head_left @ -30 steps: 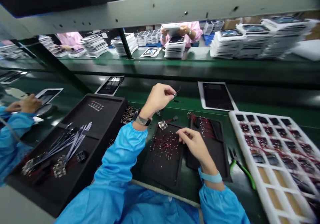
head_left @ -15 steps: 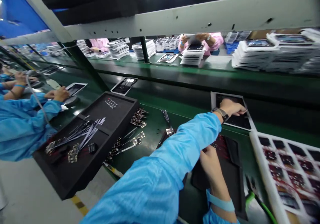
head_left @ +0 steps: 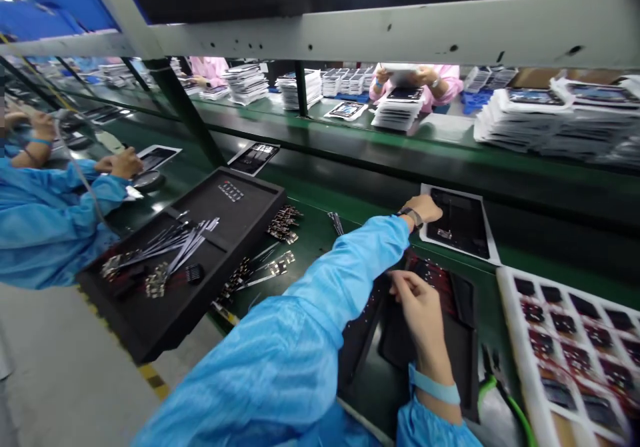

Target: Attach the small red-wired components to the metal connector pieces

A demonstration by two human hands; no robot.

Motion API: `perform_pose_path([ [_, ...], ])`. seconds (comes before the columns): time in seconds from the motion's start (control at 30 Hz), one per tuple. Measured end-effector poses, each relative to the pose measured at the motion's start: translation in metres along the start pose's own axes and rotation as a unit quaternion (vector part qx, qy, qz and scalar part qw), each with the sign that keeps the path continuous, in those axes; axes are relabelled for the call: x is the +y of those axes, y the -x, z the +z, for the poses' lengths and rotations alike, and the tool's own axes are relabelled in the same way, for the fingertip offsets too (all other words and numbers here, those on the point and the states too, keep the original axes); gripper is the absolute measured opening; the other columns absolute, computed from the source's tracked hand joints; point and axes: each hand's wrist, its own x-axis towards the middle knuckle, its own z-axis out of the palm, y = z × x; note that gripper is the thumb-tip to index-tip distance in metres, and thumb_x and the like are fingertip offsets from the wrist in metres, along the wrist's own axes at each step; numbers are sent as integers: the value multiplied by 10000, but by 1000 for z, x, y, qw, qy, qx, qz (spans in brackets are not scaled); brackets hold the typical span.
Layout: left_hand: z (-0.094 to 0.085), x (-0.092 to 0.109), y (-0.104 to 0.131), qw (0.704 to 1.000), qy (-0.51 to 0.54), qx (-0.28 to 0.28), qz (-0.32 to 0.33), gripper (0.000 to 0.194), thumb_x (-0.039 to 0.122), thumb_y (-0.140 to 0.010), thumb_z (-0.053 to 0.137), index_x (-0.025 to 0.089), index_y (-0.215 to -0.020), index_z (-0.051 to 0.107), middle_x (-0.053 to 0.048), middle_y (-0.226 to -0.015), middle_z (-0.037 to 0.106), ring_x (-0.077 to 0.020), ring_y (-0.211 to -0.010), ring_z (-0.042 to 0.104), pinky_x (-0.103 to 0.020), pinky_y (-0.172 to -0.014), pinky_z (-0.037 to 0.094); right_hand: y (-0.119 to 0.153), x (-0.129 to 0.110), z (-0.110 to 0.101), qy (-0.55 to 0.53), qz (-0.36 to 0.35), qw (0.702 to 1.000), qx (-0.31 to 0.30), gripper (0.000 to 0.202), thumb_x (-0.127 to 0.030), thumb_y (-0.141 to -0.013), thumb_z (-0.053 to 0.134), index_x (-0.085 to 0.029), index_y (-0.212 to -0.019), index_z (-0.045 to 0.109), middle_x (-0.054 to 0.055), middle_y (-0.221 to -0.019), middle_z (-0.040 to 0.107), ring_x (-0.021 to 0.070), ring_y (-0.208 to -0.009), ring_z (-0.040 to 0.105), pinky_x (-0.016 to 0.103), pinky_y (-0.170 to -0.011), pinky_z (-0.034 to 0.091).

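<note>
My left hand [head_left: 425, 208], with a dark watch on its wrist, is at the left edge of a black tablet-like panel [head_left: 467, 217] lying on a white sheet. Its fingers are curled; whether they grip the edge is hidden. On the panel lies a small circuit board [head_left: 444, 234] with a thin dark strip. My right hand [head_left: 417, 300], wearing a light blue wristband, hovers over black foam trays [head_left: 450, 344]. Its thumb and fingertips are pinched together; anything between them is too small to make out. Red-wired parts [head_left: 433, 277] lie in the tray beyond it.
A black tray [head_left: 250, 194] of ribbon-cabled boards juts out at left, more boards [head_left: 285, 224] beside it. Green-handled pliers [head_left: 495, 380] and a white compartment tray [head_left: 515, 340] stand at right. A co-worker's hand [head_left: 125, 164] works at far left. A beam [head_left: 380, 34] crosses above.
My left hand has moved left from over the panel to its left edge, uncovering the small board on it. My right hand has shifted slightly left and up, clear of the left sleeve.
</note>
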Motion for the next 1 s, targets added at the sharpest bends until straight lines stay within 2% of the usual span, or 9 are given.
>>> perform_pose_path([
  [0.07,-28,5,20,1000,-14,9,-4,203,252,-793,803,66,-872,784,-277,-1011,773,-331,-969,740,-408,-902,544,-4,6,-3,-3,-5,1000,24,385,-539,-881,742,-158,-917,779,41,-662,644,180,-598,545,299,-558,416],
  [0.17,-85,12,79,996,15,40,83,263,324,-909,722,123,-740,731,-120,-787,748,-169,-723,663,-295,-745,506,-6,11,-3,-11,-14,999,49,362,-522,-876,753,-167,-935,787,33,-674,649,176,-617,562,296,-587,437],
  [0.3,-170,9,210,972,63,162,156,217,340,-918,748,159,-801,728,-34,-718,693,-100,-600,570,-239,-632,455,-2,4,4,25,-37,999,30,328,-492,-882,752,-174,-958,779,44,-727,690,201,-686,625,321,-662,476],
  [0.4,-203,-16,317,942,39,307,129,175,328,-946,711,171,-877,744,-24,-736,697,-114,-617,597,-238,-617,471,1,-4,11,71,-58,995,-24,319,-486,-901,725,-179,-972,777,64,-797,734,225,-733,661,340,-688,489],
  [0.5,-189,-70,398,949,-18,311,40,154,296,-965,671,180,-909,754,-37,-807,742,-152,-708,672,-257,-657,517,1,-10,16,119,-71,989,-57,327,-492,-911,698,-183,-982,778,74,-840,754,228,-719,651,345,-655,471],
  [0.63,-135,-153,446,953,-160,255,-31,191,258,-995,599,190,-1098,746,-103,-1118,765,-259,-1047,717,-390,-923,581,2,-17,27,198,-93,969,-111,294,-469,-938,665,-207,-1013,777,70,-868,747,237,-758,649,371,-709,486],
  [0.73,-108,-186,447,937,-215,272,-25,273,217,-1020,538,191,-1240,696,-130,-1276,717,-292,-1210,668,-470,-1087,534,4,-22,39,254,-112,942,-189,263,-462,-930,679,-230,-1017,768,70,-892,744,273,-869,665,404,-785,499],
  [0.83,-101,-194,429,926,-253,281,-12,351,203,-1027,528,181,-1361,634,-154,-1382,651,-310,-1294,607,-487,-1131,507,4,-28,44,278,-126,924,-231,265,-478,-924,684,-237,-1005,756,83,-966,755,299,-949,662,434,-844,506],
  [1.0,-109,-201,390,904,-334,264,-31,356,200,-969,628,126,-1316,663,-182,-1318,648,-360,-1197,591,-515,-1045,529,5,-42,19,260,-98,942,-187,320,-518,-972,638,-241,-1076,761,81,-1031,772,287,-942,694,418,-853,520],
])
